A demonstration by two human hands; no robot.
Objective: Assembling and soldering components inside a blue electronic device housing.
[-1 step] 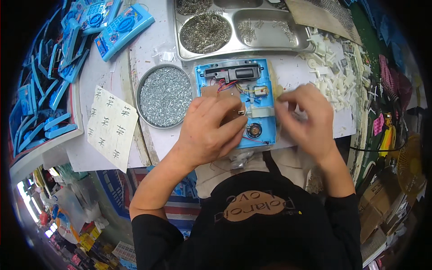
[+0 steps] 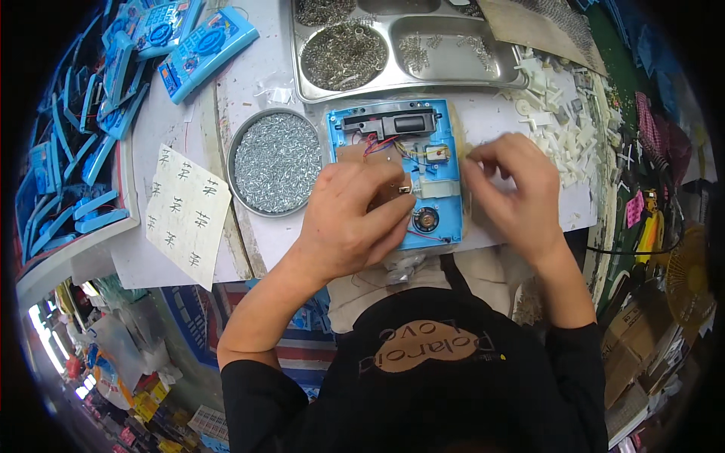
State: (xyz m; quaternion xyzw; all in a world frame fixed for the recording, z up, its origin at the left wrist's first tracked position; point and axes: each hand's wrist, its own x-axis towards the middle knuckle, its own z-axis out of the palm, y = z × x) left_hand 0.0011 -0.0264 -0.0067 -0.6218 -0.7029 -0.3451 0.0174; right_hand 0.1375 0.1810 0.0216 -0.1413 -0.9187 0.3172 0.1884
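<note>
An opened blue plastic toy casing (image 2: 451, 215) lies on the table in front of me. It holds a black module (image 2: 408, 123) along its far side, a small white-and-yellow part with wires (image 2: 436, 154), and a round speaker (image 2: 426, 220). My left hand (image 2: 351, 208) rests over the casing's left half, fingers bent and thumb and forefinger together beside a small metal piece (image 2: 405, 189). It covers part of a brown board (image 2: 362, 153). Off the casing's right edge, my right hand (image 2: 517, 189) is curled, thumb and forefinger brought close; whatever they pinch is too small to make out.
A round tin of screws (image 2: 277, 162) stands left of the casing, beside a marked paper sheet (image 2: 189, 211). Behind is a steel tray (image 2: 445, 84) of springs. White plastic parts (image 2: 563, 132) are heaped right. Blue toy units (image 2: 208, 53) lie far left, more in a bin (image 2: 83, 174).
My right hand has shifted slightly, its forefinger and thumb drawing closer together. The left hand and the casing look almost unmoved.
</note>
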